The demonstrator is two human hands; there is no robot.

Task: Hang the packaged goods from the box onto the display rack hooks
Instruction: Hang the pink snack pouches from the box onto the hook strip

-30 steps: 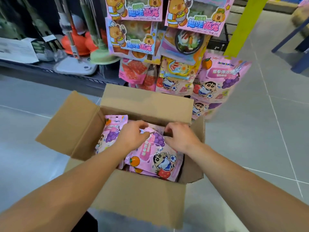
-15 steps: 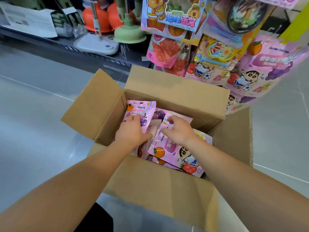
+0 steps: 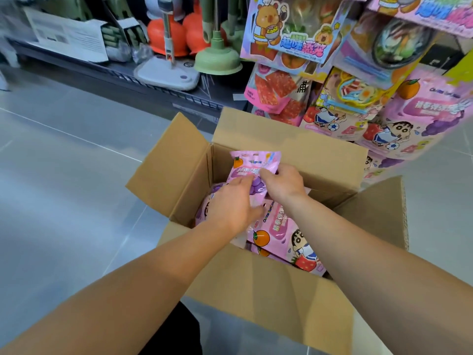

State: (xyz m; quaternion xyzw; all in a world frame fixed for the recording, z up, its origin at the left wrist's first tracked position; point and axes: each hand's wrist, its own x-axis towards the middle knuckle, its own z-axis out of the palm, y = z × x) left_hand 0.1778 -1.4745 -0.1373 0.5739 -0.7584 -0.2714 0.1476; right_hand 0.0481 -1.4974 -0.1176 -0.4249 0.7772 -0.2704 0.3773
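An open cardboard box (image 3: 289, 149) stands on the floor below the display rack. Several pink cartoon snack packets (image 3: 281, 234) lie inside it. My right hand (image 3: 284, 184) pinches the right edge of one pink packet (image 3: 252, 160), which stands upright against the box's far wall. My left hand (image 3: 230, 203) lies with its fingers stretched over that packet's lower part and the packets beneath. More packets of the same kind hang on the rack (image 3: 409, 119) at the upper right. The rack's hooks are hidden behind the hanging goods.
A low shelf at the back holds a green plunger (image 3: 217, 57), orange plungers (image 3: 169, 37) and a white mop base (image 3: 166, 73). Grey tiled floor (image 3: 64, 175) spreads to the left. The box flaps stick out to the left and right.
My right hand has taken one pink packet and tipped it upright toward the box's far wall. My left hand has shifted right onto it. The camera has moved closer to the box.
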